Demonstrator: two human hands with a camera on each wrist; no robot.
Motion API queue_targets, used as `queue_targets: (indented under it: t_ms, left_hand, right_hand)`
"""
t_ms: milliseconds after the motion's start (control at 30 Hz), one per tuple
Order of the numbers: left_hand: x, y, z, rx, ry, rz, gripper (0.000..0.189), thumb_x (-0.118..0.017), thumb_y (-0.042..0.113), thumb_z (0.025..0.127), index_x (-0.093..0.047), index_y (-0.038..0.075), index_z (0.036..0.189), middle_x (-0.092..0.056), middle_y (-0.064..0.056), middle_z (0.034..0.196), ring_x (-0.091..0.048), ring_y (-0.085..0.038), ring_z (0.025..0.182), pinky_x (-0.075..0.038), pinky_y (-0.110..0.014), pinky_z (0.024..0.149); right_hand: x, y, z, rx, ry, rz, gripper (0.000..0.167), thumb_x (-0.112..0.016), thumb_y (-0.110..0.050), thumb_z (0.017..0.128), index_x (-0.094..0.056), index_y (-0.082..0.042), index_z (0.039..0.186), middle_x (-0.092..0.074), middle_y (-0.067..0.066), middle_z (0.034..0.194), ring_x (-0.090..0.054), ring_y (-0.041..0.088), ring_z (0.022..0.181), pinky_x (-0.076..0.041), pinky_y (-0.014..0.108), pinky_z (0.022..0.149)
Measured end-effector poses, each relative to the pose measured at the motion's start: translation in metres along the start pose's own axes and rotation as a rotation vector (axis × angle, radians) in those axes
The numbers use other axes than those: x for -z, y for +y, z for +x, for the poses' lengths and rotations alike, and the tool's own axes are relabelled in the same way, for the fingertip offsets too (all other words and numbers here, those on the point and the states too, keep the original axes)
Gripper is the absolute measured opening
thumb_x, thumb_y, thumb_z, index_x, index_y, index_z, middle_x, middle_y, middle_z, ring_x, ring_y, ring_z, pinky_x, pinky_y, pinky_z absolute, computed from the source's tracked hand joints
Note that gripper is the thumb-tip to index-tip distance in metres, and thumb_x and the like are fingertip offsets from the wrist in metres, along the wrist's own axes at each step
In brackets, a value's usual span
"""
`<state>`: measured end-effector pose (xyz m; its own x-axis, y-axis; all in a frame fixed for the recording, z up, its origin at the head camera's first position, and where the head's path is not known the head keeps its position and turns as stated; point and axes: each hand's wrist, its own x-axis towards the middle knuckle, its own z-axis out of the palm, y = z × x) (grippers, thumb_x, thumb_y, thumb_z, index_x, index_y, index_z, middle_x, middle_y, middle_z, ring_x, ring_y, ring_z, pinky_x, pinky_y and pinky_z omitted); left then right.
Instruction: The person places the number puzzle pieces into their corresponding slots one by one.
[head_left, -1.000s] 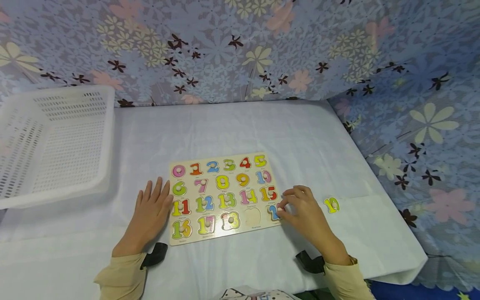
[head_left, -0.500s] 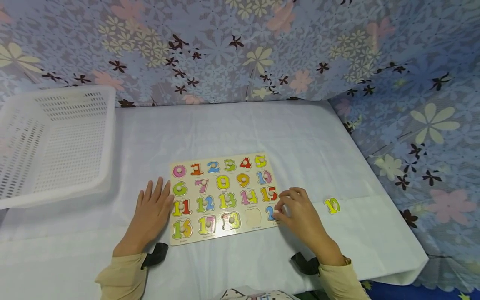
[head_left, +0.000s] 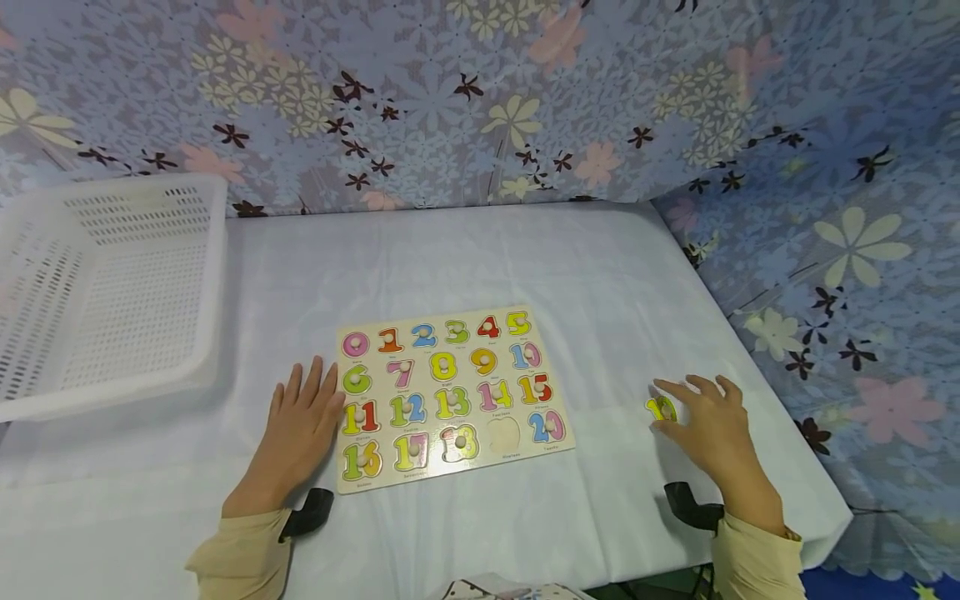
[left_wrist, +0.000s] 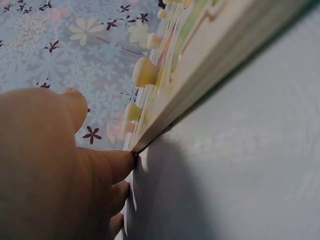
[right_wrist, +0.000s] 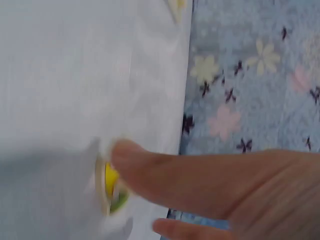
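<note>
A wooden number puzzle board (head_left: 480, 454) lies on the white-covered table, knobbed number pieces seated in it. One recess (head_left: 503, 436) in the bottom row is bare, just left of the seated 20 piece (head_left: 547, 427). My left hand (head_left: 300, 433) rests flat with straight fingers, its index finger touching the board's left edge in the left wrist view. Off to the right, my right hand (head_left: 708, 429) is over the yellow-green number piece (head_left: 661, 408), thumb and index finger spread at its side. In the right wrist view the thumb partly hides that piece (right_wrist: 109, 182).
A white perforated plastic basket (head_left: 202, 367) stands at the left of the table. Flowered cloth (head_left: 450, 100) hangs along the back and the right side. White cloth (head_left: 450, 258) covers the table.
My right hand has let go of the 20 piece, now seated in the board, and has moved right to the loose number piece. The left hand has stayed put.
</note>
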<state>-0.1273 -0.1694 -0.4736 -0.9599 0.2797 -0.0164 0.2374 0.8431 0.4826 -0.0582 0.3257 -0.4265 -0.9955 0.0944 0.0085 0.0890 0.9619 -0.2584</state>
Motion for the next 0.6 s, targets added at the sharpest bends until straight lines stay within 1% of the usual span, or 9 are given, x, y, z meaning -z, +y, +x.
queue_targets:
  t_ms: [67, 133, 267, 367, 433, 500, 533, 600]
  left_hand:
    - [0.0, 0.0, 0.0, -0.003, 0.0, -0.002, 0.061, -0.03, 0.04, 0.105, -0.021, 0.001, 0.152, -0.01, -0.021, 0.158, 0.003, -0.041, 0.145, 0.002, -0.059, 0.112]
    - [0.001, 0.0, 0.0, -0.003, -0.001, -0.002, 0.061, -0.03, 0.039, 0.105, -0.021, 0.001, 0.152, -0.01, -0.021, 0.158, 0.003, -0.041, 0.144, 0.002, -0.059, 0.112]
    - [0.0, -0.001, -0.001, -0.001, 0.0, 0.004, 0.061, -0.03, 0.039, 0.105, -0.021, 0.001, 0.152, -0.01, -0.021, 0.158, 0.003, -0.041, 0.144, 0.002, -0.059, 0.112]
    - [0.0, -0.001, -0.001, -0.002, 0.005, 0.005, 0.061, -0.031, 0.039, 0.105, -0.021, 0.001, 0.152, -0.01, -0.021, 0.158, 0.003, -0.041, 0.144, 0.002, -0.059, 0.112]
    - [-0.001, -0.002, -0.001, -0.003, 0.006, 0.002, 0.061, -0.031, 0.039, 0.105, -0.021, 0.001, 0.152, -0.01, -0.021, 0.158, 0.003, -0.041, 0.144, 0.002, -0.059, 0.112]
    - [-0.002, -0.002, -0.001, -0.002, 0.005, 0.0, 0.061, -0.03, 0.039, 0.105, -0.021, 0.001, 0.152, -0.01, -0.021, 0.159, 0.003, -0.041, 0.145, 0.003, -0.059, 0.112]
    - [-0.002, -0.002, 0.0, -0.002, 0.004, 0.0, 0.061, -0.03, 0.039, 0.105, -0.021, 0.001, 0.152, -0.01, -0.021, 0.159, 0.003, -0.041, 0.145, 0.003, -0.059, 0.112]
    - [-0.002, -0.002, 0.0, -0.002, 0.003, 0.0, 0.061, -0.029, 0.04, 0.106, -0.021, 0.001, 0.152, -0.01, -0.021, 0.159, 0.004, -0.04, 0.145, 0.003, -0.058, 0.112]
  right_hand:
    - [0.0, 0.008, 0.0, -0.035, -0.077, -0.02, 0.058, -0.079, -0.019, 0.079, -0.058, -0.004, 0.13, -0.036, 0.041, 0.133, -0.014, 0.068, 0.126, -0.023, 0.08, 0.087]
    - [-0.001, 0.013, 0.0, -0.045, -0.114, -0.008, 0.057, -0.079, -0.019, 0.079, -0.058, -0.005, 0.131, -0.035, 0.041, 0.133, -0.012, 0.068, 0.127, -0.022, 0.081, 0.088]
    - [-0.001, 0.016, 0.001, -0.033, -0.12, 0.03, 0.056, -0.079, -0.017, 0.079, -0.058, -0.004, 0.13, -0.035, 0.041, 0.133, -0.01, 0.067, 0.128, -0.018, 0.08, 0.091]
    - [-0.001, 0.017, 0.002, -0.016, -0.106, 0.038, 0.056, -0.08, -0.016, 0.078, -0.059, -0.003, 0.128, -0.036, 0.04, 0.132, -0.01, 0.066, 0.129, -0.015, 0.078, 0.095]
    - [-0.003, 0.018, 0.002, 0.013, -0.063, 0.028, 0.055, -0.081, -0.016, 0.076, -0.061, -0.001, 0.125, -0.039, 0.041, 0.13, -0.016, 0.063, 0.128, -0.012, 0.074, 0.1]
    - [-0.004, 0.016, 0.002, 0.051, 0.009, 0.026, 0.055, -0.083, -0.014, 0.074, -0.062, 0.0, 0.122, -0.042, 0.041, 0.127, -0.022, 0.062, 0.126, -0.011, 0.071, 0.103]
    - [-0.004, 0.013, 0.003, 0.071, 0.05, 0.026, 0.054, -0.083, -0.013, 0.073, -0.063, 0.001, 0.121, -0.044, 0.041, 0.126, -0.024, 0.061, 0.126, -0.011, 0.07, 0.105]
    - [-0.005, 0.002, 0.004, 0.125, 0.134, 0.037, 0.053, -0.085, -0.011, 0.071, -0.064, 0.003, 0.117, -0.047, 0.04, 0.123, -0.027, 0.06, 0.124, -0.014, 0.068, 0.105]
